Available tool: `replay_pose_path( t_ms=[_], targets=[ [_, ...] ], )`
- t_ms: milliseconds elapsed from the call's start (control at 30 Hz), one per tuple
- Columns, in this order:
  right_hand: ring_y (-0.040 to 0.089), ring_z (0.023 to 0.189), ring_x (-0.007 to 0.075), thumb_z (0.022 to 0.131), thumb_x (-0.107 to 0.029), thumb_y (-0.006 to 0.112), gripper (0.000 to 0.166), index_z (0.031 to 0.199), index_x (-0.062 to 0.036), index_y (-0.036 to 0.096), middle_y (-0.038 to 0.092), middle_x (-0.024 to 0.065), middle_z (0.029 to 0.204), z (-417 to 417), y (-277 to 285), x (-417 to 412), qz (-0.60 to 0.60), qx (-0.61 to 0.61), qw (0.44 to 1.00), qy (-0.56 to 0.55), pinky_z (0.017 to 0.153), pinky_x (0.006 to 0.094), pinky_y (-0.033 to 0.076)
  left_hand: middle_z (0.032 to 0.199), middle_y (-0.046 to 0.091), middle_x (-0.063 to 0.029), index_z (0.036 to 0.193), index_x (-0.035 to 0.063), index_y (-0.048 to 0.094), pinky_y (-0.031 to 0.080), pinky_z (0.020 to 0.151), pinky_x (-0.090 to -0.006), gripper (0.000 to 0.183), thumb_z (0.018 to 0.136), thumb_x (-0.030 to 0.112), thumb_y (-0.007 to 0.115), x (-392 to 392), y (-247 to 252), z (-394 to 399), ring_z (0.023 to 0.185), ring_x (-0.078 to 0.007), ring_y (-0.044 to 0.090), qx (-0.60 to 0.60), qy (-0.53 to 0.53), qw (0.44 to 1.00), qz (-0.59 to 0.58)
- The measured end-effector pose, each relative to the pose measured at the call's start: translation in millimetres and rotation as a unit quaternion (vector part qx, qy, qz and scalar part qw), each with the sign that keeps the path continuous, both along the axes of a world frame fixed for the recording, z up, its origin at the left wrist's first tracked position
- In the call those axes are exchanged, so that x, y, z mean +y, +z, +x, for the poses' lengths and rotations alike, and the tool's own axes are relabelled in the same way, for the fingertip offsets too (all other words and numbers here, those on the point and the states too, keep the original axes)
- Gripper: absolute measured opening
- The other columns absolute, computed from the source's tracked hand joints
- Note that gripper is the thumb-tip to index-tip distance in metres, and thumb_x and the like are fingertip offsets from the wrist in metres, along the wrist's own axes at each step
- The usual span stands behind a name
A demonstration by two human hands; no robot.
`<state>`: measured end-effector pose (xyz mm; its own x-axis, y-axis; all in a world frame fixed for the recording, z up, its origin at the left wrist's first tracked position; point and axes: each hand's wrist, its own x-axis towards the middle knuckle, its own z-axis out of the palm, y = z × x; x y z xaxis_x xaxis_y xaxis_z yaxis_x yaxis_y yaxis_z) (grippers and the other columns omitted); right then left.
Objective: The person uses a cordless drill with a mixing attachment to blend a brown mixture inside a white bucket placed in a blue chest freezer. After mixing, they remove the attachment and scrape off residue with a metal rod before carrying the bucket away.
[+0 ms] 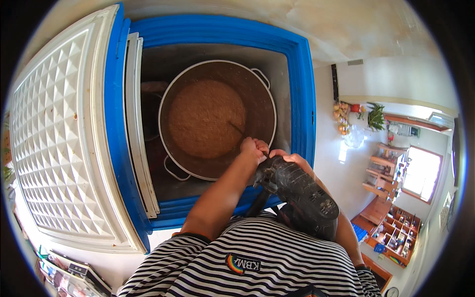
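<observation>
A large metal pot [259, 92] with looped handles sits inside a blue-framed chest freezer [302, 111]. Brown, frothy-looking liquid [206, 115] fills its lower part. Against my torso leans a dusty black power drill [302, 183], pointing toward the pot. A thin dark rod [236, 128] runs from the drill's front end down into the liquid. Over the pot's near rim, my left hand [254, 147] is closed around the rod close to the drill's nose. My right hand [295, 159] grips the drill's front from the far side; the drill body hides part of it.
The freezer's white lid [55, 130], with a raised pyramid pattern, stands raised at left. Left of the pot, a dark round object [150, 115] lies in shadow. Wooden shelving [400, 230], a wooden chair [386, 170] and hanging produce [341, 115] are farther right.
</observation>
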<state>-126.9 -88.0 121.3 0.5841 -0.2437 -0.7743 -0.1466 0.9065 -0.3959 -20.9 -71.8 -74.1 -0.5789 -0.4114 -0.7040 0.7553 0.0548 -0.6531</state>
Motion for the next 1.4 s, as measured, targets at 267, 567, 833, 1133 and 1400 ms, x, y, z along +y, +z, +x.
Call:
replay_pose_path(
  t_ms=[267, 567, 833, 1133, 1400],
  targets=[
    [0.067, 0.077, 0.0192, 0.090, -0.028, 0.047, 0.040, 0.123, -0.0062, 0.048, 0.067, 0.0139, 0.097, 2, 14, 1, -0.050, 0.028, 0.996, 0.068, 0.068, 0.0294, 0.054, 0.053, 0.021, 0.0026, 0.061, 0.0171, 0.028, 0.016, 0.039, -0.0266, 0.035, 0.095, 0.025, 0.034, 2, 26, 3, 0.041, -0.0114, 0.022, -0.029, 0.009, 1.000, 0.003],
    [0.064, 0.072, 0.0159, 0.090, -0.027, 0.046, 0.039, 0.123, -0.0062, 0.048, 0.065, 0.0096, 0.091, -42, 39, 45, -0.099, -0.002, 0.993, 0.065, 0.064, 0.0273, 0.051, 0.051, 0.021, 0.0039, 0.061, 0.0164, 0.033, 0.017, 0.039, -0.0254, 0.046, 0.102, 0.037, 0.032, 32, 61, -21, 0.041, -0.0099, 0.022, -0.078, -0.012, 0.995, -0.057],
    [0.059, 0.085, 0.0122, 0.090, -0.026, 0.050, 0.037, 0.123, -0.0088, 0.051, 0.057, 0.0077, 0.102, -131, 51, 112, -0.160, -0.097, 0.978, 0.096, 0.078, 0.0260, 0.049, 0.052, 0.020, 0.0038, 0.061, 0.0153, 0.031, 0.015, 0.041, -0.0261, 0.055, 0.104, 0.047, 0.023, 88, 109, -67, 0.043, -0.0098, 0.020, -0.160, -0.013, 0.975, -0.154],
    [0.059, 0.079, 0.0109, 0.089, -0.026, 0.053, 0.032, 0.118, -0.0122, 0.055, 0.057, 0.0046, 0.097, -200, 51, 173, -0.184, -0.191, 0.961, 0.077, 0.073, 0.0250, 0.049, 0.055, 0.022, 0.0032, 0.061, 0.0151, 0.030, 0.016, 0.040, -0.0255, 0.061, 0.102, 0.059, 0.022, 159, 127, -128, 0.044, -0.0102, 0.020, -0.117, 0.149, 0.912, -0.364],
    [0.057, 0.076, 0.0085, 0.092, -0.026, 0.049, 0.027, 0.115, -0.0125, 0.055, 0.056, 0.0024, 0.095, -202, 59, 183, -0.241, -0.182, 0.948, 0.104, 0.072, 0.0233, 0.048, 0.053, 0.021, 0.0031, 0.059, 0.0155, 0.029, 0.015, 0.039, -0.0258, 0.062, 0.102, 0.060, 0.023, 159, 147, -124, 0.044, -0.0099, 0.020, -0.142, 0.087, 0.923, -0.347]
  ],
)
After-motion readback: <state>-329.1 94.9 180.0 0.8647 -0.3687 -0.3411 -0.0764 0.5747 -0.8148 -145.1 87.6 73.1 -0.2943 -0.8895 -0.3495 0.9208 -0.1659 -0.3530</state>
